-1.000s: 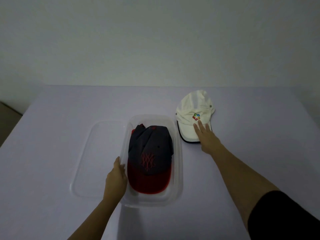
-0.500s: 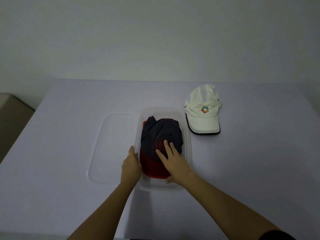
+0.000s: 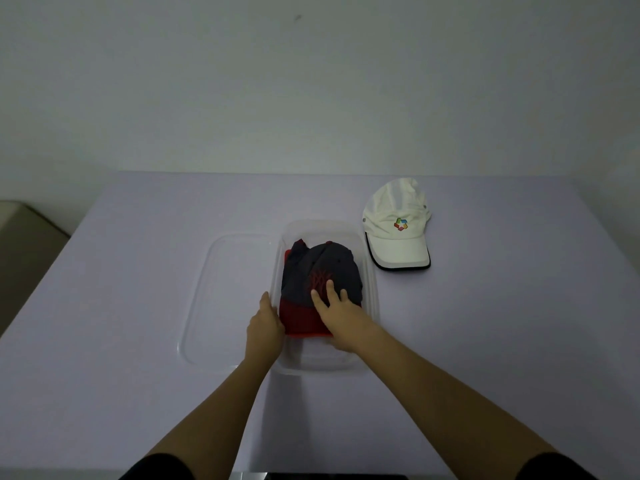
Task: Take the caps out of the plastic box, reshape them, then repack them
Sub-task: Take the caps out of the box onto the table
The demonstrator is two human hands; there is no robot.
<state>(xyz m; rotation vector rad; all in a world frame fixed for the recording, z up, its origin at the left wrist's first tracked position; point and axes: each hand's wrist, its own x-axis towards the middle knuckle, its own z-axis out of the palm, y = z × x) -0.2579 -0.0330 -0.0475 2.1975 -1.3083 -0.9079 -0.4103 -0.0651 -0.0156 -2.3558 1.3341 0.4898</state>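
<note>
One cap (image 3: 322,268) in box (image 3: 371,299) — right fingers (image 3: 330,289) atop.

A plain pale wall (image 3: 311,81) fills the upper half, with one small dark mark (image 3: 298,18) near the top. Below it, a wide table (image 3: 121,271) with a smooth lilac-grey top reaches the wall. A beige block (image 3: 24,233) sits left of it. The light is dim.

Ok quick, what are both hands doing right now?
Left hand: open, fingers straight against the left side of the plastic box.
Right hand: open, fingers spread flat on the dark cap in the box.
</note>
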